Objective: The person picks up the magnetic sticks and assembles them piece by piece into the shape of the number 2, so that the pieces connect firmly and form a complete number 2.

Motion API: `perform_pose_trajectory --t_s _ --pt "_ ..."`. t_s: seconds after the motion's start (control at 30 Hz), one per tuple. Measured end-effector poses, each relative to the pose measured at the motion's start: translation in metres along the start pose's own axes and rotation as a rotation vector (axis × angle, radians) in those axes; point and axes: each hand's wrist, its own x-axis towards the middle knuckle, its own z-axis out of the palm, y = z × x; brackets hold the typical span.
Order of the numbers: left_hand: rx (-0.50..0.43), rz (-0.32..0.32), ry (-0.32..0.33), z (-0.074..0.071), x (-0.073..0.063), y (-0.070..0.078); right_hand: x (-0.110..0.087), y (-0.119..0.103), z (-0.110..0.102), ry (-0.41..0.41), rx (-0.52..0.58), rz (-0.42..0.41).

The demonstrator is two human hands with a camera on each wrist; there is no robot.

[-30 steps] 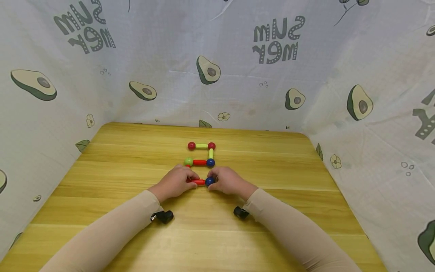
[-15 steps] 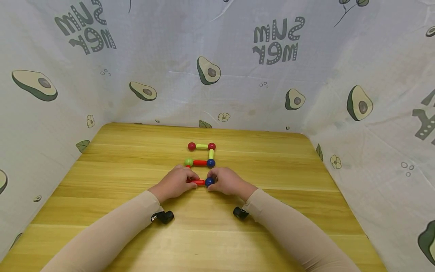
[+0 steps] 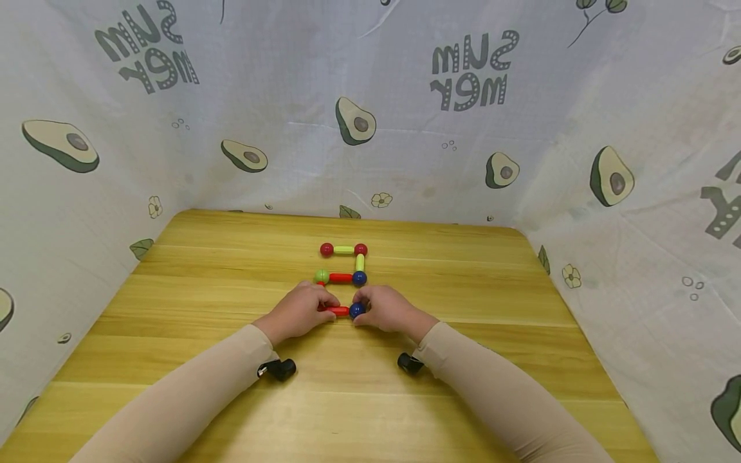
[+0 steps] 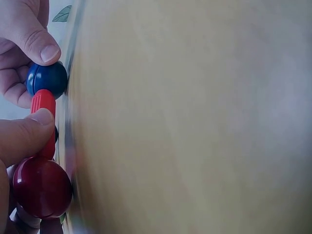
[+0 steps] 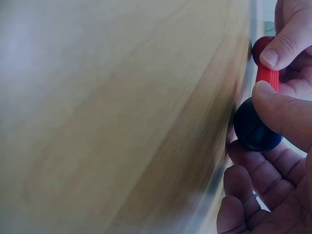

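Note:
My left hand [image 3: 301, 310] pinches a red magnetic rod [image 3: 338, 311] between thumb and fingers. At the rod's left end sits a dark red ball [image 4: 43, 187], hidden behind the hand in the head view. A blue ball [image 3: 357, 311] is at its right end, held between the thumb and fingers of my right hand [image 3: 389, 309]. Beyond the hands lies a zigzag of rods and balls: a green ball [image 3: 321, 276], a second red rod [image 3: 340, 278], another blue ball [image 3: 359, 278], two yellow-green rods [image 3: 344, 250] and two red balls [image 3: 327, 249]. Another red rod runs from the green ball towards my left hand, mostly covered.
All pieces lie on a wooden table [image 3: 463, 276] with rounded far corners. White cloth [image 3: 405, 148] printed with avocados hangs behind and at both sides. A black wrist camera [image 3: 281, 369] sits under the left sleeve, another black camera [image 3: 410, 363] under the right.

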Motion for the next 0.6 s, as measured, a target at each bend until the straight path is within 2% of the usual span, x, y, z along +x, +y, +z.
perform_pose_trajectory --t_s 0.6 --pt "0.018 0.019 -0.014 -0.0023 -0.0006 -0.0006 -0.0009 0.0018 -0.0003 0.003 0.022 0.001"
